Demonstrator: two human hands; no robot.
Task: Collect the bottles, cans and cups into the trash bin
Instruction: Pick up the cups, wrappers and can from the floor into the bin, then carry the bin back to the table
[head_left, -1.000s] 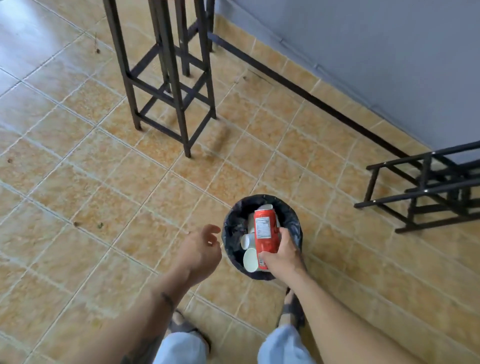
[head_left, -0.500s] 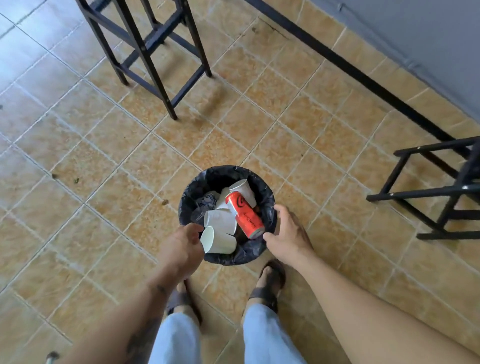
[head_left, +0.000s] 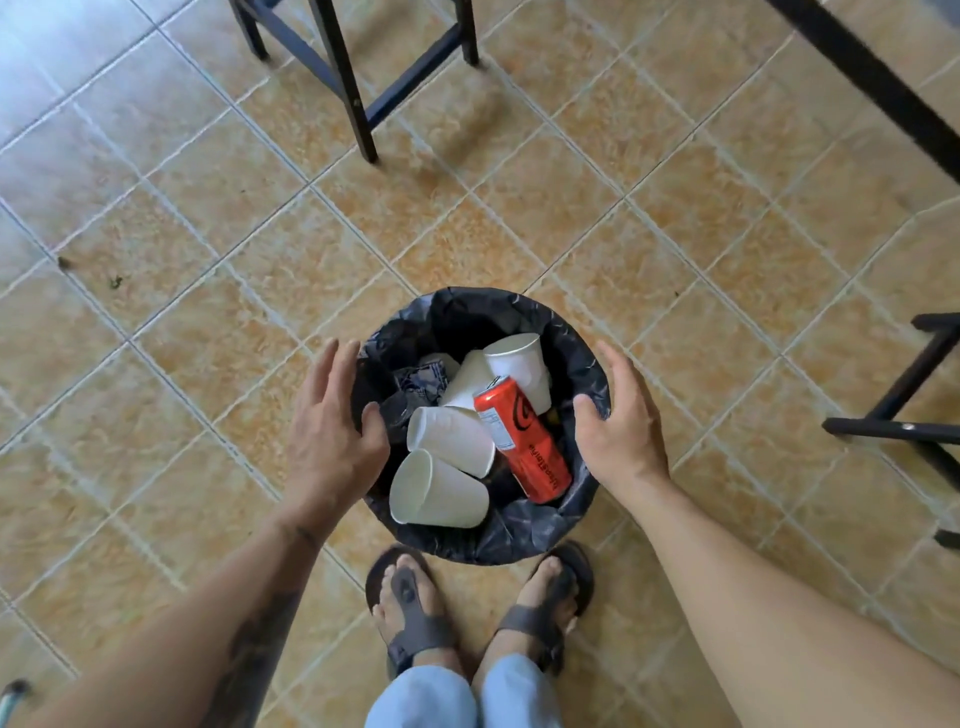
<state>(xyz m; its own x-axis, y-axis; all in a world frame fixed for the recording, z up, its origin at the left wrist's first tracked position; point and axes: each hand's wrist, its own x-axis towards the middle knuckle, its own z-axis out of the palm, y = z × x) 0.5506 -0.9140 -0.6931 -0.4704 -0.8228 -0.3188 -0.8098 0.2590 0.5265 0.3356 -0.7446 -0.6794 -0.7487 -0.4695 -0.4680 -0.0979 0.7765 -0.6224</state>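
A round trash bin (head_left: 566, 332) lined with a black bag stands on the tiled floor just in front of my feet. Inside it lie several white paper cups (head_left: 449, 441) and a red drink can (head_left: 524, 441), tilted, its top pointing away from me. A crumpled dark item (head_left: 415, 382) lies at the bin's left side. My left hand (head_left: 332, 431) is at the bin's left rim, fingers spread, thumb over the edge. My right hand (head_left: 621, 421) curves around the right rim with its thumb on the liner. Neither hand holds anything else.
A black metal stool frame (head_left: 353, 78) stands on the floor ahead. Another black frame (head_left: 904, 405) lies at the right edge. A dark baseboard (head_left: 878, 83) crosses the upper right. My sandalled feet (head_left: 410, 608) are just behind the bin.
My right hand has let the red can go into the bin. Both hands have come to the bin's rim, one on each side, and my view has tipped down closer.
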